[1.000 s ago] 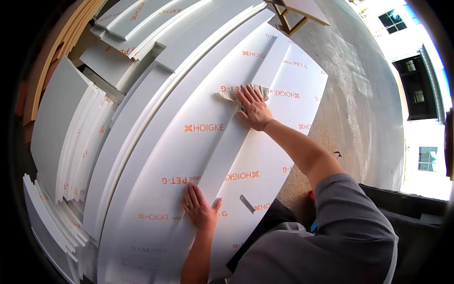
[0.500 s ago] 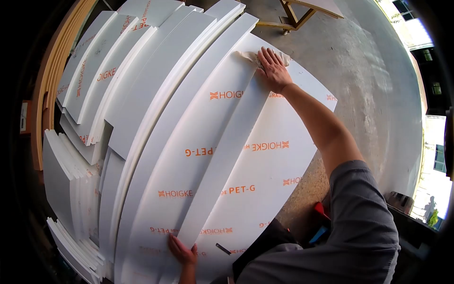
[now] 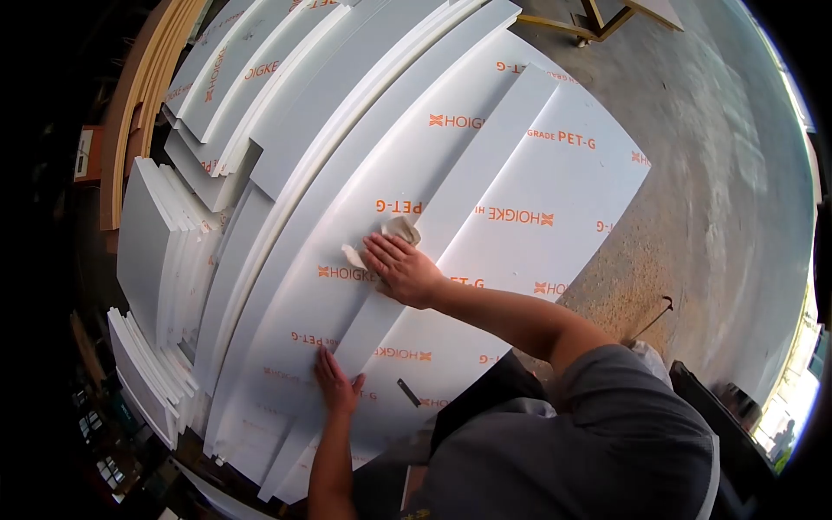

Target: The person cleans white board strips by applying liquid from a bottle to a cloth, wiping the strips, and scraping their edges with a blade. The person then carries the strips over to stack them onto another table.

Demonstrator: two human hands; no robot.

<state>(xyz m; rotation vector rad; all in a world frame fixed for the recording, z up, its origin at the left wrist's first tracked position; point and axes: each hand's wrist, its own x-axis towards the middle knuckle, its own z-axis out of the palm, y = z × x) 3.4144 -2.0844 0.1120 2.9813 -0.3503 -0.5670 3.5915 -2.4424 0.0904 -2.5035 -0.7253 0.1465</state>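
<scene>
A narrow white strip of board [image 3: 464, 160] lies lengthwise over a wide white sheet [image 3: 537, 178] printed with orange HOIGKE and PET-G lettering. Under the fingers of my right hand [image 3: 404, 270] a crumpled beige cloth [image 3: 401, 230] is pressed against the strip and the sheet beside it, about midway along. My left hand [image 3: 338, 386] rests on the strip's near part, fingers at its left edge and thumb spread away. To the right of that hand, a small dark flat bar [image 3: 408, 393] lies on the sheet.
Stacks of white boards [image 3: 325, 82] stand on the left, with shorter pieces [image 3: 156, 251] nearer me. Brown wooden boards [image 3: 130, 130] run along the far left. A wooden trestle [image 3: 598, 22] stands at the back. Sawdust lies on the concrete floor [image 3: 711, 173] to the right.
My right hand has drawn the cloth from the far end of the strip back toward me, to about its middle. My left hand stays at the near part. The camera view has shifted.
</scene>
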